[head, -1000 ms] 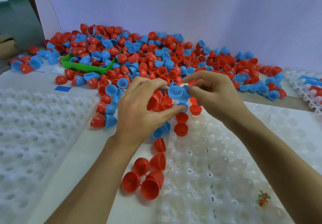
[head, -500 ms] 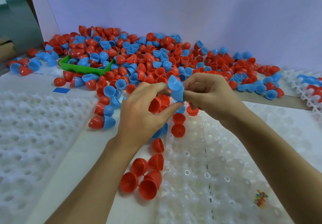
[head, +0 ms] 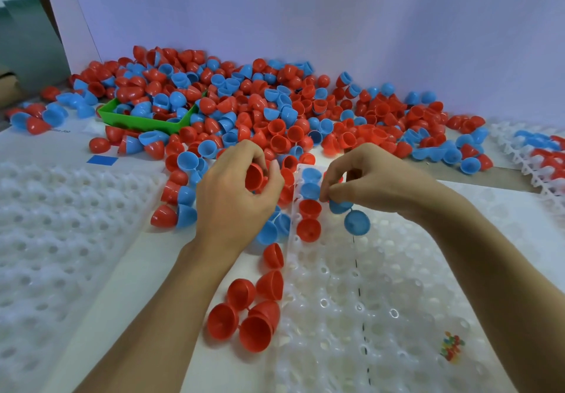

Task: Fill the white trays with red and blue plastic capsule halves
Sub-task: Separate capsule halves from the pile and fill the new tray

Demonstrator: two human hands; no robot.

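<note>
Hands parted: left (head: 235, 191) grips red cup (head: 254, 176), right (head: 367, 178) blue dome (head: 339, 206).

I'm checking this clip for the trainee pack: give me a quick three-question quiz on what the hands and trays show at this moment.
1. True or false: the left hand holds a red capsule half.
2. What colour is the half under the right hand fingertips? A red, B blue, C green.
3. Fill in: in the column at the near tray left edge, two blue halves sit beyond two ___ halves.

Key: 1 true. 2 B: the blue half, with another blue half beside it in the tray. 3 red.
</note>
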